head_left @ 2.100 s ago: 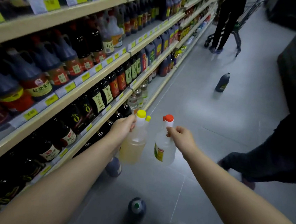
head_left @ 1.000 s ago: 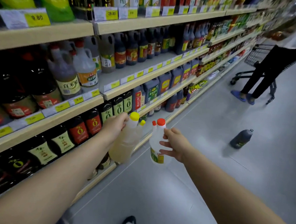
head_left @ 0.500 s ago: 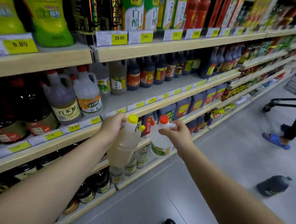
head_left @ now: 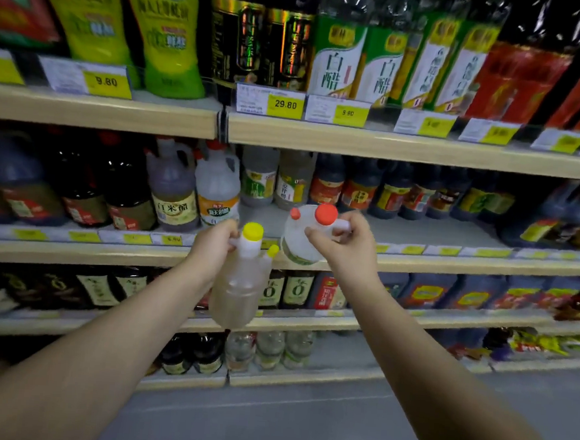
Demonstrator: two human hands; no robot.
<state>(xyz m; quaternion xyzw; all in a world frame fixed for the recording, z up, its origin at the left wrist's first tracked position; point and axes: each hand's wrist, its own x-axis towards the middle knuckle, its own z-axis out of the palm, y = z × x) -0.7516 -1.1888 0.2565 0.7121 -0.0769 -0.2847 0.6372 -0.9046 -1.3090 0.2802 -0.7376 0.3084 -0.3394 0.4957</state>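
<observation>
Near the bare shelf gap [head_left: 418, 230], left hand [head_left: 211, 245] grips yellow-capped jug [head_left: 239, 292], right hand [head_left: 341, 247] red-capped jug [head_left: 297, 242]

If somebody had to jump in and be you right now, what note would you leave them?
Left hand: grips the yellow-cap bottle near its neck; the bottle hangs tilted in the air.
Right hand: grips the red-cap bottle by its handle, raised at the front edge of the middle shelf.
Done: both bottles are in hand, facing the shelves.
Left: neither is set down yet. Probably put each on a shelf; the middle shelf has bare space right behind the red-cap bottle.
</observation>
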